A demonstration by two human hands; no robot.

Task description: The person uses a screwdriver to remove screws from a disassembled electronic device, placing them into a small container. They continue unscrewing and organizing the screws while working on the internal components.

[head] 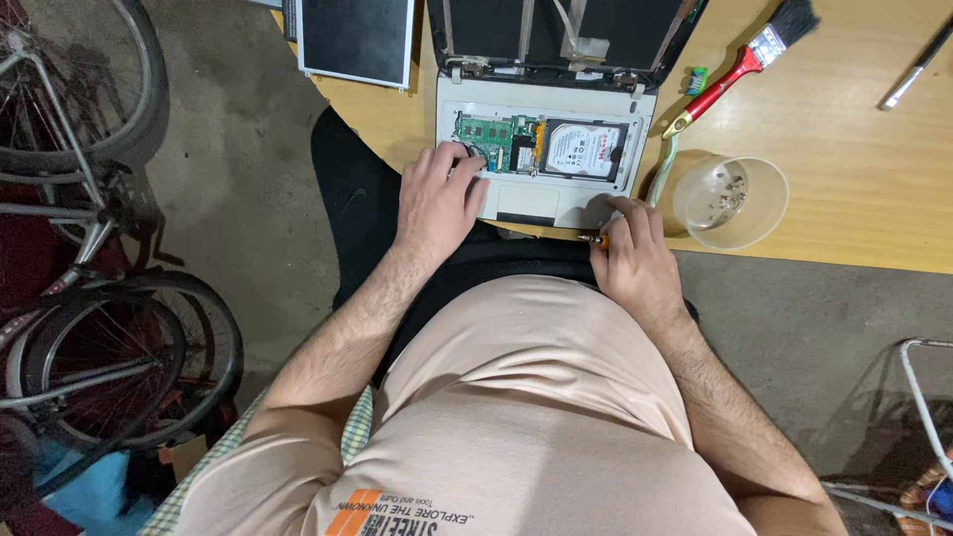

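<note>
An opened white laptop base (526, 203) lies on the wooden table (854, 169), its green circuit board (483, 130) and silver hard drive (584, 150) exposed. My left hand (437, 203) rests flat on the base's front left, fingers by the circuit board. My right hand (635, 258) is closed around a small orange-handled screwdriver (594, 238) at the base's front right corner; most of the tool is hidden in my fist.
A clear plastic bowl (732, 201) with small screws sits to the right of the laptop. A red-handled paintbrush (740, 67) lies behind it, a metal tool (918, 65) at far right. A detached screen panel (355, 40) lies at back left. Bicycles (79, 248) stand left.
</note>
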